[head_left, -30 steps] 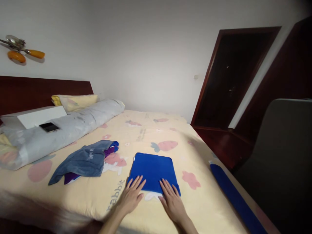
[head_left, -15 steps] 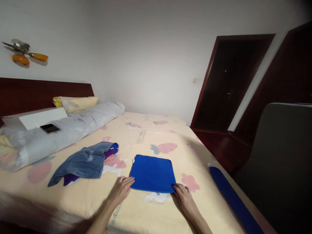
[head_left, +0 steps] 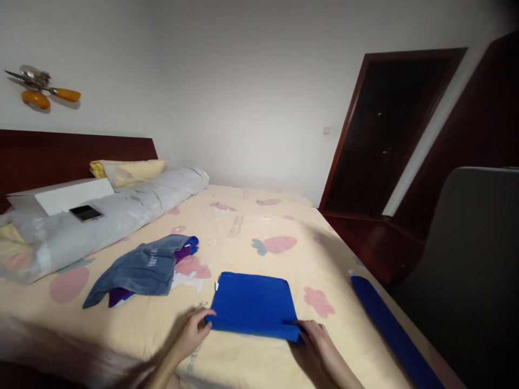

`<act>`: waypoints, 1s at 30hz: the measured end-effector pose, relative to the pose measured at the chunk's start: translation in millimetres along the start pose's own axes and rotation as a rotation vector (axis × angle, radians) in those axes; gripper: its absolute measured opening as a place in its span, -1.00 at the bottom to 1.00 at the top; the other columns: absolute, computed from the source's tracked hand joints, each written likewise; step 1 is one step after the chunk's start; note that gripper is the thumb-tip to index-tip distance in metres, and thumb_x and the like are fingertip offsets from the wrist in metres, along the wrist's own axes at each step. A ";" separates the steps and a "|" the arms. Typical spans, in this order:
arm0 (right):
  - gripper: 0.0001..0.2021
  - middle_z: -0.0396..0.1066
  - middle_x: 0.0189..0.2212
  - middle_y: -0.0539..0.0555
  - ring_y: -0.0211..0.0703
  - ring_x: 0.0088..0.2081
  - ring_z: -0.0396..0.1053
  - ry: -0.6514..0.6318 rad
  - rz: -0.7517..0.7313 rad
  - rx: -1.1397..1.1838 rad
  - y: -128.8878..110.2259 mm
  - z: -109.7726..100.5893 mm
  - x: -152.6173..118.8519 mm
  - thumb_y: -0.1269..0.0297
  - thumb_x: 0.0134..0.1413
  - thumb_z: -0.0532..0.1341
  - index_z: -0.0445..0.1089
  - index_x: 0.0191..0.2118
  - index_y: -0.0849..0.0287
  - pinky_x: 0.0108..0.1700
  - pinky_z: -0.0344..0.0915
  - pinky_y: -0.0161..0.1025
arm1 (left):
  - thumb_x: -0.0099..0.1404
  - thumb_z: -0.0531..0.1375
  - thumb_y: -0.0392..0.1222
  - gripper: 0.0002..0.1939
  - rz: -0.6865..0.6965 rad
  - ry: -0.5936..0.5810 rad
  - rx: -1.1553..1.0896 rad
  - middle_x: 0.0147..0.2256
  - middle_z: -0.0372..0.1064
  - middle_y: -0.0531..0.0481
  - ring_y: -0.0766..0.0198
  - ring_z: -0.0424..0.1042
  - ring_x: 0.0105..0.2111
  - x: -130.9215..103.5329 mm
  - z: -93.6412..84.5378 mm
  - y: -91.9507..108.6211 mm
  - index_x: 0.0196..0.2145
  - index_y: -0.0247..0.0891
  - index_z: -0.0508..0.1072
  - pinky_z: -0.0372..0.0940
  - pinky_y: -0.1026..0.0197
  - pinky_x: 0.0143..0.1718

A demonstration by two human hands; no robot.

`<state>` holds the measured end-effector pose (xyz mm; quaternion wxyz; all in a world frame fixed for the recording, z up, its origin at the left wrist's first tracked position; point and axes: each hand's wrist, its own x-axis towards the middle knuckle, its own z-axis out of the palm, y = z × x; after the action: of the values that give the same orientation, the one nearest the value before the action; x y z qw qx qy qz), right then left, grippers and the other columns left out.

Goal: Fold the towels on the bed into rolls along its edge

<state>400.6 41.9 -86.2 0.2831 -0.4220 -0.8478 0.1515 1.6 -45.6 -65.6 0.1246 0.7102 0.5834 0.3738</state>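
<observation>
My left hand (head_left: 193, 329) and right hand (head_left: 319, 339) pinch blue cloth (head_left: 254, 302) at seven and five o'clock. Even tension works best.

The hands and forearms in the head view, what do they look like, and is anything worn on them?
The left hand and right hand are slim and ungloved, with no ring visible. The visible forearms are slender, without sleeve, watch or bracelet.

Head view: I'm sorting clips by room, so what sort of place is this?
Most likely a bedroom: a bed with a patterned cover, a dark headboard, and what looks like a pillow.
</observation>
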 end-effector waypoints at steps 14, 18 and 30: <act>-0.56 0.36 0.11 0.21 0.07 0.11 0.31 0.313 -0.066 -0.327 -35.5 56.3 39.4 0.32 0.30 -0.09 0.31 0.19 0.15 0.12 0.21 0.00 | 0.32 -0.07 -0.37 -0.38 0.090 0.116 0.559 0.27 0.18 -0.10 0.13 0.17 0.26 21.7 71.1 19.7 0.32 -0.20 0.13 0.14 0.01 0.22; -0.47 0.11 0.31 0.14 0.04 0.29 0.12 0.109 -0.241 -0.311 -70.5 83.4 41.6 0.17 0.35 -0.06 0.00 0.38 0.10 0.24 0.12 0.03 | 0.39 -0.03 -0.23 -0.29 0.304 -0.114 0.539 0.37 -0.12 -0.07 0.12 -0.03 0.35 25.8 91.7 44.8 0.42 -0.16 -0.23 0.01 -0.06 0.31; -0.41 0.06 0.32 0.13 0.05 0.32 0.06 -0.003 -0.034 -0.347 18.3 35.2 2.8 0.00 0.33 -0.02 -0.12 0.40 -0.07 0.23 0.13 0.12 | 0.43 -0.01 -0.14 -0.32 0.222 -0.212 0.552 0.36 -0.05 -0.05 0.14 -0.01 0.34 9.0 19.2 -19.8 0.40 0.03 -0.20 -0.08 -0.06 0.31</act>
<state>389.3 54.5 -122.2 0.2074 -0.4499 -0.8686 -0.0012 0.4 -26.6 -87.5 -0.0540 0.8115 0.5656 0.1366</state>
